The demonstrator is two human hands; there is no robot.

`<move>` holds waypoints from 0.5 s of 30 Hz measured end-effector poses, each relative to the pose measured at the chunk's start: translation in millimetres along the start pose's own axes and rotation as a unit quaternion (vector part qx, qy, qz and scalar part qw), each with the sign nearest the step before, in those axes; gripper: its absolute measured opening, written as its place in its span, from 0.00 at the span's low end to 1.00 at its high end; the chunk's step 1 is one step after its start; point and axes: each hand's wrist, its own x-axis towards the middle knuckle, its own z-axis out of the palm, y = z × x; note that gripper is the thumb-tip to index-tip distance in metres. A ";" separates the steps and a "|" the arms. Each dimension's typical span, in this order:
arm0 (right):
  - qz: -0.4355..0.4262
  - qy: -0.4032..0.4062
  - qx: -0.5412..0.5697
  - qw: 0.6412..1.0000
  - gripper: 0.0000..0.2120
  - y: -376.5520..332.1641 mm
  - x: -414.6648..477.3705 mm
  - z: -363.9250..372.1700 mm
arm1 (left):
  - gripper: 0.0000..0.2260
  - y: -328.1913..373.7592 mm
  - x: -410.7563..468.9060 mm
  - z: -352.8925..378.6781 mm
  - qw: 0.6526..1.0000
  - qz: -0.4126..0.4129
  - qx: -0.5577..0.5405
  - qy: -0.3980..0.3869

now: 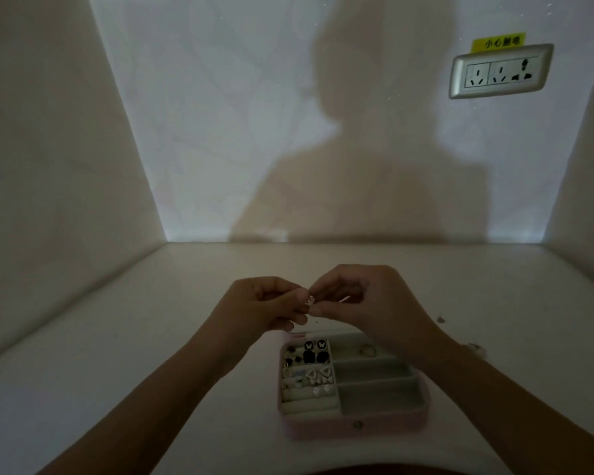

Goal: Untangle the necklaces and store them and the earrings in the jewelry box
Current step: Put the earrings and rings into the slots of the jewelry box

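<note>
A pink jewelry box [354,425] lies open on the white table, near the front. Its left rows hold several earrings [314,353], black and white, some butterfly-shaped; a ring-like piece [367,350] sits in the top right compartment. Above the box's far edge my left hand [264,306] and my right hand [371,303] meet fingertip to fingertip. Both pinch a small sparkly earring [311,299] between them. A thin pale pin shows inside my right hand's curled fingers. No necklace is visible.
A small dark speck [440,319] lies on the table right of my right hand, and a small pale object [475,349] sits beside my right wrist. White side panels close in left and right. A wall socket [501,72] sits high on the back wall.
</note>
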 end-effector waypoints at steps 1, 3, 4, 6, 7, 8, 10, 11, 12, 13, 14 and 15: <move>-0.007 0.002 -0.002 1.000 0.06 0.2 -0.7 2.3 | 0.06 -2.1 -2.5 -0.8 1.000 -0.005 -0.013 -0.002; -0.009 0.004 0.004 1.000 0.05 1.4 -2.0 6.0 | 0.09 -5.1 -7.0 -2.3 1.000 -0.008 -0.028 -0.007; -0.006 0.003 0.011 1.000 0.04 2.5 -2.7 7.5 | 0.10 -6.2 -8.8 -3.2 0.999 -0.008 -0.035 -0.009; 0.002 -0.001 0.016 1.000 0.04 4.7 -4.4 9.2 | 0.10 -7.6 -11.1 -5.6 0.999 -0.008 -0.049 -0.015; 0.008 -0.003 0.015 1.000 0.04 5.9 -5.2 9.7 | 0.09 -8.3 -12.1 -6.9 0.999 -0.008 -0.049 -0.017; 0.015 -0.005 0.015 1.000 0.04 7.0 -5.8 10.2 | 0.07 -8.9 -12.8 -8.3 0.999 -0.007 -0.041 -0.017; 0.030 -0.009 0.012 0.999 0.04 9.3 -6.7 11.5 | 0.06 -10.0 -14.6 -10.2 1.000 -0.005 -0.018 -0.014; 0.036 -0.011 0.010 0.999 0.04 9.9 -7.0 12.3 | 0.06 -10.6 -15.2 -10.4 1.000 0.000 -0.006 -0.013; 0.041 -0.014 0.007 0.999 0.04 10.3 -7.2 13.2 | 0.06 -11.0 -15.7 -10.3 1.000 0.010 0.006 -0.012; 0.043 -0.016 0.005 0.999 0.04 10.4 -7.3 14.1 | 0.06 -11.5 -15.9 -9.7 1.000 0.021 0.018 -0.008; 0.045 -0.016 0.005 0.999 0.04 10.0 -7.5 15.0 | 0.06 -12.2 -16.1 -9.0 0.999 0.032 0.028 -0.002; 0.045 -0.014 0.005 0.999 0.04 9.2 -8.2 15.4 | 0.06 -13.0 -16.3 -8.0 0.998 0.045 0.037 0.005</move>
